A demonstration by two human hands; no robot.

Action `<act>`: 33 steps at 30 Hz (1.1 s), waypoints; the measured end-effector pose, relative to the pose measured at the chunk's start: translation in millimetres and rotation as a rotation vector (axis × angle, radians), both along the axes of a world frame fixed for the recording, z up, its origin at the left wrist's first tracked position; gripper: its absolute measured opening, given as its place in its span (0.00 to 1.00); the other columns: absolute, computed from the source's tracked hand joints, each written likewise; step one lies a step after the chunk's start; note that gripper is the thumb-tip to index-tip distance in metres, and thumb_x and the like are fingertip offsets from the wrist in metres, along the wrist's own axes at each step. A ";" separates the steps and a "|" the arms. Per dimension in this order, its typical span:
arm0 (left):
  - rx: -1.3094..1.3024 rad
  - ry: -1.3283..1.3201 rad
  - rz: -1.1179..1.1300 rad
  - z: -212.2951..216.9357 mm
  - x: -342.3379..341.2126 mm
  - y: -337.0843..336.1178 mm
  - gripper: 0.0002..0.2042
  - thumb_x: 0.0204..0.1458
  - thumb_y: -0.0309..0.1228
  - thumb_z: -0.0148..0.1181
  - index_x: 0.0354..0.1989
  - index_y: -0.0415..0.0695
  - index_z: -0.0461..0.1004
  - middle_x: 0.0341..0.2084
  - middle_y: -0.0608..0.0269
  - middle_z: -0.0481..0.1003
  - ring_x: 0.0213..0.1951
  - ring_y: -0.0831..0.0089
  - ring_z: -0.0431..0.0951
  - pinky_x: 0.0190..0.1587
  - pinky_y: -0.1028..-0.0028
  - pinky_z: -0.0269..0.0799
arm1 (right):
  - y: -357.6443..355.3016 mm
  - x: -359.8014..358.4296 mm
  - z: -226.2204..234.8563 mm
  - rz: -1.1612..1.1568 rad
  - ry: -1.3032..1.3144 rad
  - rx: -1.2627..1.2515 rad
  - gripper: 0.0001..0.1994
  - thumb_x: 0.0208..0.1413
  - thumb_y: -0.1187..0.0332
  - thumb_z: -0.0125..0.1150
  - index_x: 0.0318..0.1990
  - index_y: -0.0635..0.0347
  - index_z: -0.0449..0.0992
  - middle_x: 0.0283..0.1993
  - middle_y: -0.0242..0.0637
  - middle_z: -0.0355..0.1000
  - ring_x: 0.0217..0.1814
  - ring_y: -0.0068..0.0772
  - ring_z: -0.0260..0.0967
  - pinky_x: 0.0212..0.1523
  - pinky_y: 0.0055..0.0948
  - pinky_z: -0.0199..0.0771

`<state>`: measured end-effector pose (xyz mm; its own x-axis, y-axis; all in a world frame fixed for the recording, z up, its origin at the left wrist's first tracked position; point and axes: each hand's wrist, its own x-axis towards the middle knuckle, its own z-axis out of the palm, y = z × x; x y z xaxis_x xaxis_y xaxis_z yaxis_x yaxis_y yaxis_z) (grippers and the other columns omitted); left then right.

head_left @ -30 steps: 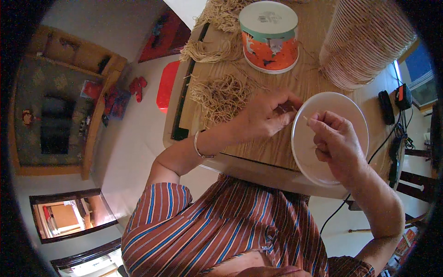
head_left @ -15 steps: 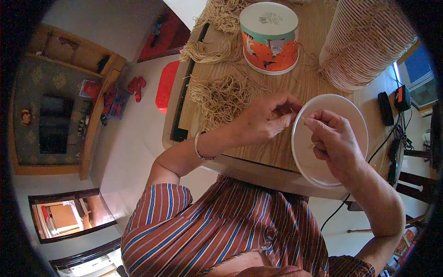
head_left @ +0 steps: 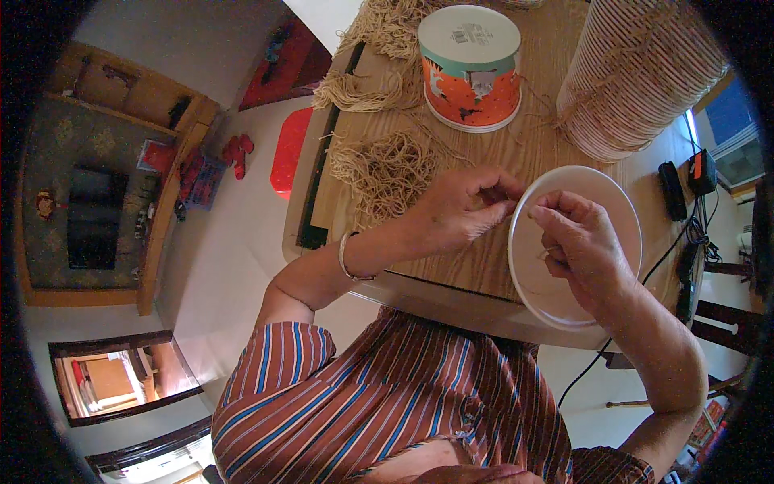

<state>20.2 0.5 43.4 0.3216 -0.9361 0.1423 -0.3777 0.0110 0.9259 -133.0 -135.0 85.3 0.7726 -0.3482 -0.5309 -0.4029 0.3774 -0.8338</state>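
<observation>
A white paper plate [head_left: 617,211] lies on the wooden table [head_left: 484,262] near its front edge. My right hand [head_left: 582,246] is over the plate, fingers pinched on a thin tan string. My left hand [head_left: 468,206] meets it at the plate's left rim, fingertips pinched on the same string [head_left: 522,206]. A loose heap of tan string pieces [head_left: 387,169] lies just left of my left hand.
An orange and teal round tub with a white lid [head_left: 472,68] stands at the back. A tall stack of paper plates [head_left: 637,73] rises at the back right. More string bundles [head_left: 363,89] lie at the back left. Black chargers and cables [head_left: 685,181] sit at the right edge.
Both hands have stayed at the plate's left rim; the fingers shifted slightly while working the string. Nothing else moved.
</observation>
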 end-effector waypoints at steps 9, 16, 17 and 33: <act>-0.010 -0.137 0.044 0.2 -0.4 0.6 0.10 0.49 0.24 0.60 0.41 0.42 0.75 0.32 0.58 0.78 0.35 0.71 0.79 0.38 0.73 0.75 | 0.3 3.7 -0.7 0.012 0.009 0.000 0.08 0.58 0.65 0.58 0.36 0.59 0.73 0.17 0.21 0.58 0.14 0.14 0.53 0.14 0.18 0.53; -0.047 -0.326 0.030 1.1 -0.2 1.6 0.08 0.49 0.26 0.61 0.38 0.44 0.74 0.33 0.58 0.77 0.37 0.63 0.79 0.40 0.70 0.74 | 0.7 6.4 -1.5 0.031 0.025 -0.038 0.08 0.59 0.65 0.57 0.37 0.60 0.74 0.17 0.22 0.59 0.15 0.14 0.54 0.14 0.17 0.53; -0.045 -0.377 0.036 0.8 -0.5 1.7 0.08 0.49 0.26 0.61 0.38 0.45 0.74 0.32 0.59 0.77 0.37 0.62 0.79 0.39 0.69 0.74 | 1.1 6.8 -1.5 0.026 0.029 -0.045 0.08 0.59 0.65 0.57 0.37 0.60 0.74 0.17 0.22 0.59 0.14 0.14 0.54 0.13 0.17 0.53; -0.027 -0.166 0.138 -6.6 0.2 0.1 0.06 0.48 0.23 0.59 0.35 0.42 0.72 0.26 0.61 0.76 0.29 0.75 0.78 0.33 0.73 0.75 | 0.1 6.1 6.1 0.083 0.037 -0.015 0.07 0.58 0.66 0.58 0.38 0.57 0.70 0.19 0.19 0.54 0.16 0.10 0.48 0.15 0.16 0.48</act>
<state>20.4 0.6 36.9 0.4166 -0.8800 0.2282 -0.5243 -0.0275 0.8511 -126.9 -134.9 91.4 0.7791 -0.2920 -0.5547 -0.4626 0.3294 -0.8231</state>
